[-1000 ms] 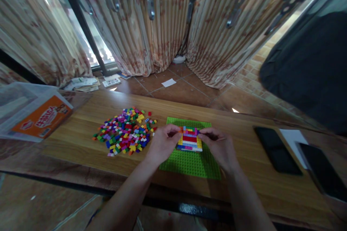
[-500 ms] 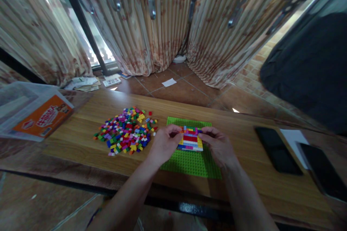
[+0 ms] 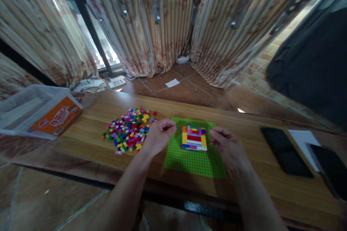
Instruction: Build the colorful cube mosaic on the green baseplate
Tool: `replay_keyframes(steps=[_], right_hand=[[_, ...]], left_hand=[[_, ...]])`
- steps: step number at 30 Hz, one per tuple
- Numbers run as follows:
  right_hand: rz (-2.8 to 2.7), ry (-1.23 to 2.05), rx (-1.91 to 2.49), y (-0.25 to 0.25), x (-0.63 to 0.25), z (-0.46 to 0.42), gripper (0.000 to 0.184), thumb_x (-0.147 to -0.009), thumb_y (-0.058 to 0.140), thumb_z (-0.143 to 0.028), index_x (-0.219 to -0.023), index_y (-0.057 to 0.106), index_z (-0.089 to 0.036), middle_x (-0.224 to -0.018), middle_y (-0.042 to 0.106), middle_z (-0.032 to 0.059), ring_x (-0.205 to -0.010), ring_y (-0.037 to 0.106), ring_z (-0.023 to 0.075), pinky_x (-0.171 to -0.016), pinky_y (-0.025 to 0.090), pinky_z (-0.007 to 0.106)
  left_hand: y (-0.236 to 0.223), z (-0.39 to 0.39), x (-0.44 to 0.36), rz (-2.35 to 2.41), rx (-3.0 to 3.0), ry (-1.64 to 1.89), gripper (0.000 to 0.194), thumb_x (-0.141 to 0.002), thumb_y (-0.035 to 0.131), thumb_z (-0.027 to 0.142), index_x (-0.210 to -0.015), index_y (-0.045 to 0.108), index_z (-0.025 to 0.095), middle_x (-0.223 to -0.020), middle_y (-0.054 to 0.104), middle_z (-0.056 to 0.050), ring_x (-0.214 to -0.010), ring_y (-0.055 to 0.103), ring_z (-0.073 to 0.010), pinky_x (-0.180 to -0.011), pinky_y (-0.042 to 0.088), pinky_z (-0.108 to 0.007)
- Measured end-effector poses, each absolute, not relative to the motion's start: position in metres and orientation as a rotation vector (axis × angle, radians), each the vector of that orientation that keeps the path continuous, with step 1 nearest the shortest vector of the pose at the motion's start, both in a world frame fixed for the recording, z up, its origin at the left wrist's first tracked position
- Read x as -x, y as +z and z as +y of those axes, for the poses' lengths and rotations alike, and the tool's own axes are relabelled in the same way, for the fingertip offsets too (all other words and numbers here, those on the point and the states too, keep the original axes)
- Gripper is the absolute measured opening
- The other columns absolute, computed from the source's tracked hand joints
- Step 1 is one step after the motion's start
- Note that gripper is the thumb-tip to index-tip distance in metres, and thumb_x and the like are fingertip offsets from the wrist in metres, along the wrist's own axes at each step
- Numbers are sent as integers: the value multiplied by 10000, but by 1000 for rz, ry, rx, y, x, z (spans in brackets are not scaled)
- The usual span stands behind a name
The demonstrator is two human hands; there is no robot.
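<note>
A flat block of coloured toy bricks, with yellow sides and a red middle, sits on the green studded baseplate. My left hand hovers left of it over the baseplate's edge, fingers loosely bent and apart, with nothing visible in them. On the other side, my right hand is held near the baseplate's right edge, its fingers also bent and slightly apart. Neither hand touches the brick block. Left of my left hand lies a pile of loose bricks in many colours, partly hidden by that hand.
The wooden table carries all this. A clear plastic box with an orange label stands at its left end. At the right lie a black phone, a white paper and another dark device. Curtains hang beyond.
Both hands have let go of the brick block and moved apart, left hand to the left, right hand to the right. The block stays on the baseplate. The view has shifted slightly.
</note>
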State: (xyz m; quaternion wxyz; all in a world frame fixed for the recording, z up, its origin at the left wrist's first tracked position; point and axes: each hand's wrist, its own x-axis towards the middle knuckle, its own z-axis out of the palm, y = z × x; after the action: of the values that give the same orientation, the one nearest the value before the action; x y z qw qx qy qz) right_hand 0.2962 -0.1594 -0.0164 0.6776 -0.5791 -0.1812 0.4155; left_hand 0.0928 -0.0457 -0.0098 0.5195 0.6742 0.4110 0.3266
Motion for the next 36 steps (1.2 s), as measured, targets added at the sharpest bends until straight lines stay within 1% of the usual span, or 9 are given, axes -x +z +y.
replay_keyframes(steps=[3, 7, 10, 14, 19, 23, 26, 32, 36], right_hand=[[-376, 858, 1346, -12, -305, -163, 358, -434, 935, -379, -646, 717, -190, -564, 578, -40, -516, 478, 55, -463, 407, 157], [-358, 838, 1371, -12, -310, -165, 375, -429, 938, -393, -666, 722, -198, -586, 581, -38, -542, 489, 54, -467, 418, 131], [-355, 836, 1384, -13, -310, -166, 385, -426, 942, -400, -675, 725, -201, -609, 594, -34, -562, 497, 54, -476, 428, 120], [-348, 842, 1411, -13, -309, -165, 407, -409, 945, -421, -683, 734, -206, -601, 590, -34, -558, 492, 54, -471, 429, 116], [-379, 829, 1401, -14, -307, -164, 363, -446, 934, -403, -681, 738, -207, -618, 598, -29, -562, 495, 59, -476, 435, 127], [-416, 821, 1395, -16, -306, -163, 317, -494, 914, -384, -693, 740, -209, -609, 595, -21, -548, 495, 70, -465, 435, 156], [-436, 813, 1404, -17, -305, -162, 299, -509, 906, -383, -687, 739, -211, -597, 590, -15, -530, 491, 84, -445, 432, 185], [-397, 830, 1397, -18, -304, -160, 363, -441, 936, -409, -680, 744, -214, -598, 596, -17, -550, 496, 79, -463, 434, 173], [-391, 841, 1402, -15, -302, -160, 360, -434, 937, -406, -664, 738, -213, -592, 590, -21, -548, 491, 74, -468, 431, 167]], left_hand=[[-7, -23, -63, 1089, -1720, 840, 146, -764, 626, 193, -873, 705, 137, -814, 737, -39, -745, 665, -153, -698, 504, -251], [-2, -10, -32, 1147, -1938, 671, 134, -766, 591, 165, -822, 712, 143, -782, 733, -28, -718, 651, -153, -671, 494, -249], [2, -15, -23, 1211, -2162, 456, 144, -730, 604, 128, -781, 732, 170, -815, 744, -25, -753, 660, -167, -710, 502, -262], [7, -22, -22, 1274, -2345, 259, 201, -713, 615, 113, -824, 758, 202, -883, 751, -28, -824, 677, -188, -767, 504, -279], [12, -27, -29, 1357, -2431, 125, 163, -754, 643, 178, -841, 774, 223, -874, 754, -36, -857, 679, -207, -813, 506, -299], [13, -33, -38, 1434, -2466, 105, 159, -808, 620, 232, -822, 778, 215, -847, 754, -66, -854, 686, -237, -823, 507, -338], [10, -35, -42, 1462, -2480, 119, 180, -824, 601, 240, -808, 777, 211, -823, 751, -77, -845, 691, -242, -818, 508, -340], [4, -32, -44, 1459, -2447, 170, 186, -817, 596, 222, -840, 780, 208, -860, 759, -83, -855, 694, -238, -832, 507, -334], [4, -33, -45, 1468, -2452, 164, 186, -821, 601, 246, -859, 778, 202, -888, 758, -89, -877, 690, -247, -828, 507, -344]])
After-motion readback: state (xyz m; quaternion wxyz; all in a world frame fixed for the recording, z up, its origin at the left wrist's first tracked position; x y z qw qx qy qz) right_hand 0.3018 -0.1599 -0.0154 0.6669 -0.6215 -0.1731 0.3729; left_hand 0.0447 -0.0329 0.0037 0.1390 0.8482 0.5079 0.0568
